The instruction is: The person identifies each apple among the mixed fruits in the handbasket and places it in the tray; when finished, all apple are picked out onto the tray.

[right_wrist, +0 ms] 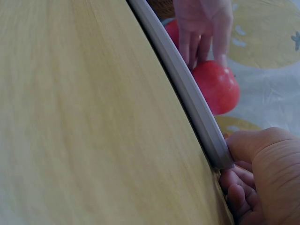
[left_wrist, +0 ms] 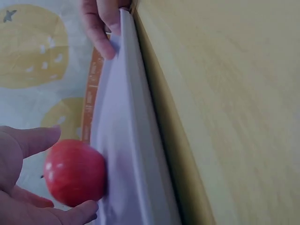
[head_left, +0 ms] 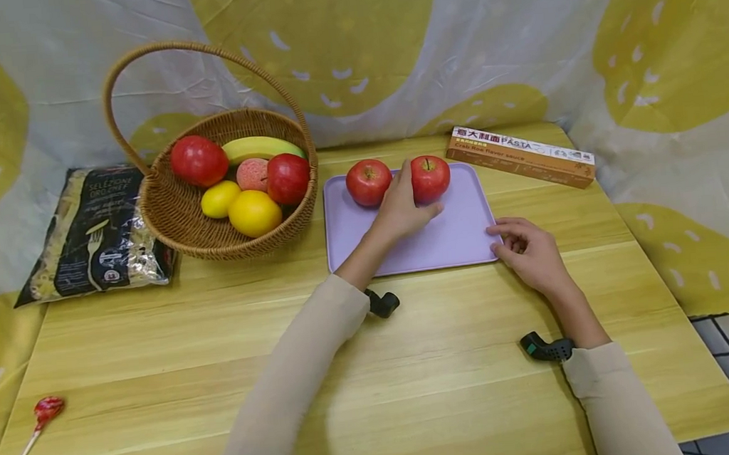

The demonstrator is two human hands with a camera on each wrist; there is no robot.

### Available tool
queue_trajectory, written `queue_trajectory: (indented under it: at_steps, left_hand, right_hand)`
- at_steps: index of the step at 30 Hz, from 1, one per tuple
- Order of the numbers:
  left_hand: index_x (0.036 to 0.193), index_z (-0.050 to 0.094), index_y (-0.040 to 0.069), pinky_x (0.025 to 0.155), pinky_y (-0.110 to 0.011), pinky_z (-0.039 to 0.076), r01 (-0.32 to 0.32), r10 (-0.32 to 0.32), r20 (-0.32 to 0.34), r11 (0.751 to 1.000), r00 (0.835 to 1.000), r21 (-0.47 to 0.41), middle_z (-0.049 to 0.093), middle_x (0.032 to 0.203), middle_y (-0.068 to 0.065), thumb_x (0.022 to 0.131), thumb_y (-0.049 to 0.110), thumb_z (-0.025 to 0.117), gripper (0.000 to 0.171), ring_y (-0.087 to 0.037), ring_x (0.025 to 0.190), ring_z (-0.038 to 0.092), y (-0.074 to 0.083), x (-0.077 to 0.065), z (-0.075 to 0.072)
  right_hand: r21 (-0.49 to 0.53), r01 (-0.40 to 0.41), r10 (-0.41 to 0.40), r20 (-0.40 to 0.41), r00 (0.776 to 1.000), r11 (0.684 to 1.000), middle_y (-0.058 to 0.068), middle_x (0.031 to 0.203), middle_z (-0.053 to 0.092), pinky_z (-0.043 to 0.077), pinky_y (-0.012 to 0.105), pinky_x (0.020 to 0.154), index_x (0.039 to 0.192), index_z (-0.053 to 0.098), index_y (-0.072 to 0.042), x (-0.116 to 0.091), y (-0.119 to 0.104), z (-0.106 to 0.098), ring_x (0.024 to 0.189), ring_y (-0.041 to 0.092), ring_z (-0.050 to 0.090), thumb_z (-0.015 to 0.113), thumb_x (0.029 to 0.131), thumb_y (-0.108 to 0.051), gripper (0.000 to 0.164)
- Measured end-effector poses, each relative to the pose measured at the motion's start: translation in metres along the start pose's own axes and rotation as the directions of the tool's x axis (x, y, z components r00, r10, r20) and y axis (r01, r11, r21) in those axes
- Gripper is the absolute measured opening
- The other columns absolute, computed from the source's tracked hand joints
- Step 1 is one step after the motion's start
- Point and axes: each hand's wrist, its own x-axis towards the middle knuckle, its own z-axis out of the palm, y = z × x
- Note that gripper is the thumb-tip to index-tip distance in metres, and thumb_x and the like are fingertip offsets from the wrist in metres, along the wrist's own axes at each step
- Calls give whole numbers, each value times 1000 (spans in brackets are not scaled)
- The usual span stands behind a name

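Note:
My left hand (head_left: 403, 206) reaches over the lilac tray (head_left: 405, 249), with its fingers between two red apples. Its thumb and fingers are spread around the near side of the right apple (head_left: 431, 179), with the fingertips right at its skin in the right wrist view. The left apple (head_left: 369, 183) sits on the tray just beyond the back of that hand. At the tray's right front corner, my right hand (head_left: 529, 252) pinches the rim, thumb above and curled fingers (right_wrist: 239, 187) below.
A wicker basket (head_left: 231, 251) of mixed fruit stands left of the tray, beside a black pasta bag (head_left: 104, 234). A pasta box (head_left: 520, 158) lies behind the tray to the right. A red lollipop (head_left: 48, 411) lies at the table's left front.

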Motion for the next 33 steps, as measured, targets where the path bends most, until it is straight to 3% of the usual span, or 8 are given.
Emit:
queue_trajectory:
  at_steps: [3,9,14,19,25,29,33]
  left_hand:
    - [166,15,11,127,-49,28,-52,52,9,998,999,30,30,168,-13,89,36,79,103,-31,156,29,-1,-15,-12]
    - [161,35,14,117,-47,43,-156,155,15,987,988,42,47,158,-12,89,37,80,88,-28,139,53,-4,-46,-43]
    - [155,46,18,118,-41,43,-212,214,-22,975,977,67,49,155,-7,89,40,79,77,-24,140,51,-10,-68,-66]
    - [149,53,15,109,-36,53,-317,319,-102,948,942,33,55,149,-8,88,34,82,70,-25,131,58,-21,-87,-87]
    - [139,61,17,101,-33,57,-408,407,-199,912,892,37,62,138,3,86,32,85,61,-13,119,62,-36,-104,-114]
    - [135,64,18,100,-38,58,-442,429,-272,897,861,17,65,133,1,84,26,87,56,-17,116,63,-46,-117,-136]
    - [136,65,20,103,-38,57,-405,383,-338,914,860,4,66,132,-2,84,21,87,56,-22,117,65,-51,-124,-161]
  right_hand:
    - [-7,-2,2,-2,1000,1000,12,134,64,42,16,66,119,76,-7,0,1,0,79,13,51,71,95,-9,24]
    - [1,17,-17,-7,1000,1000,14,133,65,42,16,65,118,76,-5,0,1,0,78,12,51,71,95,-10,24]
    - [-1,21,-21,-10,1000,1000,14,133,65,42,15,65,118,76,-5,0,0,0,78,11,51,71,95,-10,24]
    - [0,18,-18,-10,1000,1000,15,133,65,42,15,65,118,76,-5,0,-1,0,78,10,52,71,95,-10,24]
    - [15,14,-14,-6,1000,1000,16,133,64,42,16,65,118,76,-4,-1,-3,-1,78,12,52,71,96,-11,24]
    - [15,15,-15,10,1000,1000,15,134,64,43,15,65,119,76,-5,-1,-3,0,79,13,52,71,96,-12,24]
    - [14,20,-21,10,1000,1000,15,134,65,42,14,64,119,76,-5,-2,-3,-2,79,14,52,72,96,-13,25]
